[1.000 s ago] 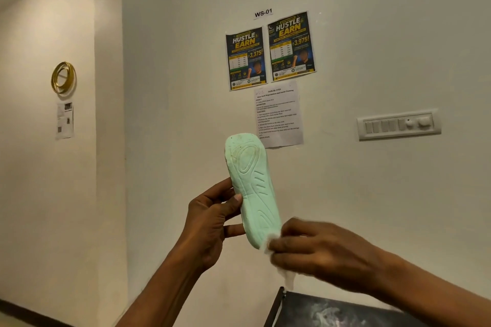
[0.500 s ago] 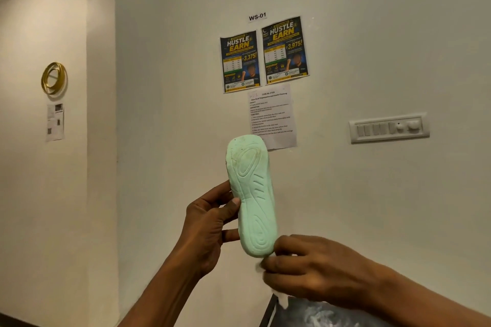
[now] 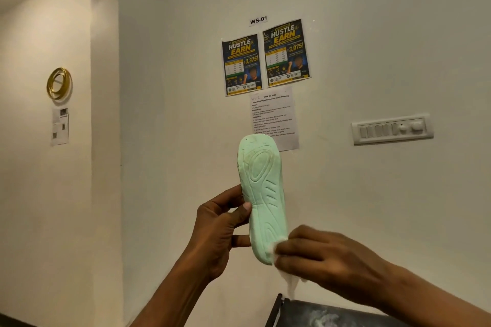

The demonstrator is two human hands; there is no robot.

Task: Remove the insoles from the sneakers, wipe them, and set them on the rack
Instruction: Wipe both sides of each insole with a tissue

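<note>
A pale green insole (image 3: 263, 188) stands upright in front of the wall, its ribbed underside facing me. My left hand (image 3: 220, 228) grips its left edge at mid-length, thumb on the front and fingers behind. My right hand (image 3: 318, 255) holds a white wipe (image 3: 288, 280) against the insole's lower right end; a strip of the wipe hangs below the fingers. No sneakers are in view.
A dark rack top (image 3: 326, 313) shows at the bottom edge, below my right hand. On the wall hang two posters (image 3: 265, 58), a printed sheet (image 3: 276, 114) and a switch panel (image 3: 392, 130). A gold ring (image 3: 59, 83) hangs on the left wall.
My right hand with the wipe dropped to the insole's bottom tip half a second ago and has come back up onto its lower right edge. The insole stays upright in my left hand.
</note>
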